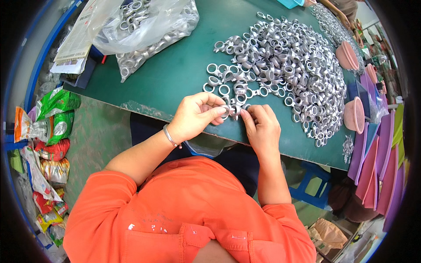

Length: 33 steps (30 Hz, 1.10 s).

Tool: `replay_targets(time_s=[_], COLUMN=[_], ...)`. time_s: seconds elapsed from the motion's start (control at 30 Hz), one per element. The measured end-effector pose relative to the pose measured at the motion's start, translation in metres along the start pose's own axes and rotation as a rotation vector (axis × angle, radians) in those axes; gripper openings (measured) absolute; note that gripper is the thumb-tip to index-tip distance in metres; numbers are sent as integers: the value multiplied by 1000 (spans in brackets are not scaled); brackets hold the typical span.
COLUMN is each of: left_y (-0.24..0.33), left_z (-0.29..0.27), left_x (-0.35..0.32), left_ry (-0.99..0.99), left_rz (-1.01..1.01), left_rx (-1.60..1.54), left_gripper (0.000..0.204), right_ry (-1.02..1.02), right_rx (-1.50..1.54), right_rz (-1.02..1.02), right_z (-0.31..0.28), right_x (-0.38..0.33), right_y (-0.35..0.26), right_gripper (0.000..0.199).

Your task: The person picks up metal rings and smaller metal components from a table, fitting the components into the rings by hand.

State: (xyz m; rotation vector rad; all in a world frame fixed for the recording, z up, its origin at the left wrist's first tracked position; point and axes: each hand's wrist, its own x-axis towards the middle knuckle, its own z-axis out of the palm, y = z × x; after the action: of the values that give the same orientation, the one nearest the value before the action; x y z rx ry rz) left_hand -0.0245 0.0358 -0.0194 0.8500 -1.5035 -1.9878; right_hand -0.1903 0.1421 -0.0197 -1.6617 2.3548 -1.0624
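Just over the table's near edge, my left hand [195,115] pinches a silver-grey metal ring [225,112] between thumb and fingers. My right hand [263,125] is closed close beside it, thumb against forefinger; whatever it grips is mostly hidden by the fingertips. Small silver pieces sit in the gap between the two hands, and I cannot tell whether they belong to the held ring. Right beyond my fingers, loose rings with small side lugs trail back into a large heap of metal rings [280,57] on the green table [166,83].
A clear plastic bag [186,19] of similar rings lies at the far left. Pink bowls [354,115] line the right side, near a small pile of silvery bits [347,149]. Another person's arm [335,13] reaches in at the far right. A blue stool [311,184] stands below the table.
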Motion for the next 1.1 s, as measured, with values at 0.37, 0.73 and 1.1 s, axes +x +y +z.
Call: replay_targets(time_s=[0.37,0.73,1.1], left_y=[-12,-14,-8], left_z=[-4,-4,-8], left_x=[-15,-26,-46], left_ry=[-98,-71,-252], left_rz=[424,468,-165], left_rx=[192,275,-448], left_gripper=[28,43,25], right_ry=[-111,-160,-594], right_rx=[557,1167,1822], right_rz=[168,76,413], right_z=[-17,9,-2], right_x=[-20,-35,-43], right_y=[8,4,-2], right_gripper=[7,50,30])
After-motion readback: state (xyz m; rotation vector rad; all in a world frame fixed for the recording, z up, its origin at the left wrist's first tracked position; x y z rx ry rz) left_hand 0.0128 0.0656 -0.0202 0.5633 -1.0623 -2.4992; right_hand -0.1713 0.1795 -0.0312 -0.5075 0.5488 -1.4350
